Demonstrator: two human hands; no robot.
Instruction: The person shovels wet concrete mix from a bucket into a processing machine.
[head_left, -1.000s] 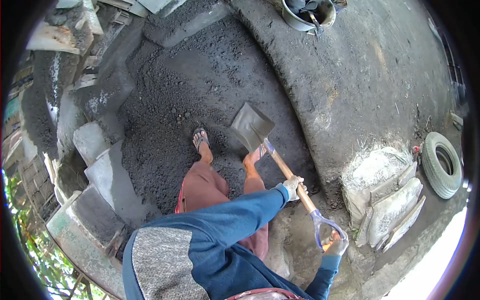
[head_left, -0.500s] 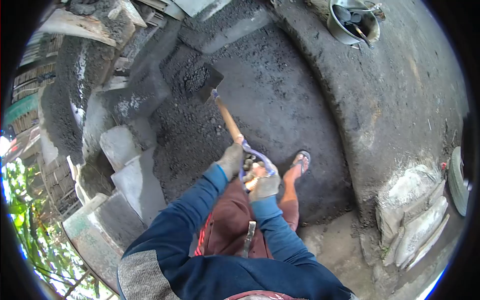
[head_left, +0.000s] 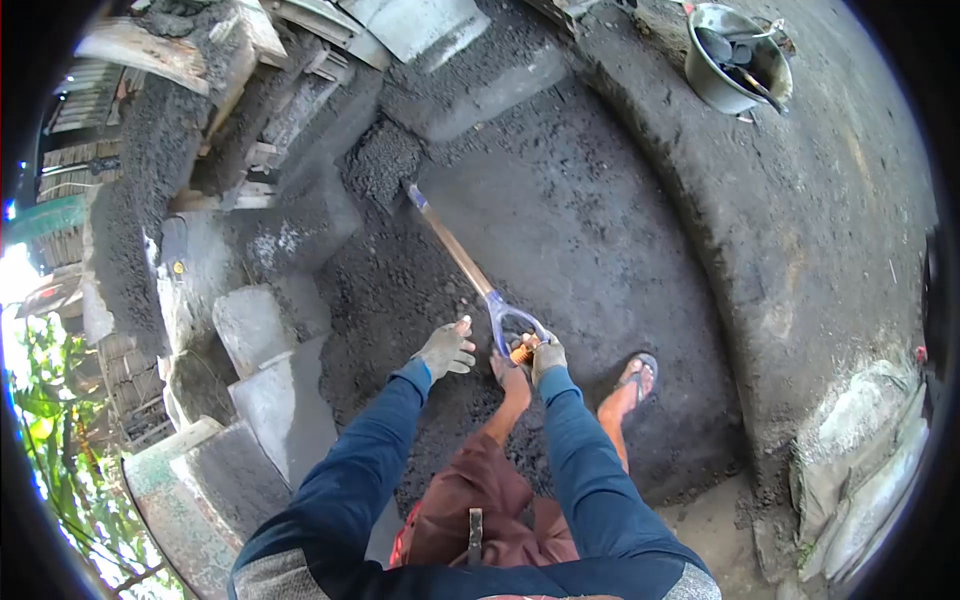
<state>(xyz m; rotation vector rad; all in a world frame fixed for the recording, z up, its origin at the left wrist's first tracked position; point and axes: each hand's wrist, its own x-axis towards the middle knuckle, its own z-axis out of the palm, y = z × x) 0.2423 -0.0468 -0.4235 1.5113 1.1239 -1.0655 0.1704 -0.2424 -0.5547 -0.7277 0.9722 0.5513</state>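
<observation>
Head view: a person stands on dark sand and looks down at both gloved hands and a shovel.
Shovel: its wooden shaft slants from the grip loop near the person up and left to the far sand heap. The blade end meets the heap's near edge, and the blade itself is hard to make out.
Right hand: fingers curled tight around the grip loop at the near end of the shovel.
Left hand: off the tool, fingers spread, just left of the grip loop and not touching it.
Change in the left hand: half a second earlier it was clamped on the shaft next to the loop; now it has let go.
Change in the shovel: half a second ago the blade was carrying sand at the far left. A second ago it lay near the feet on the right.
Feet: a sandalled foot is planted on the sand right of the hands.
Surroundings: grey concrete blocks stand to the left, a metal bucket sits far right, and sacks lie near right.
</observation>
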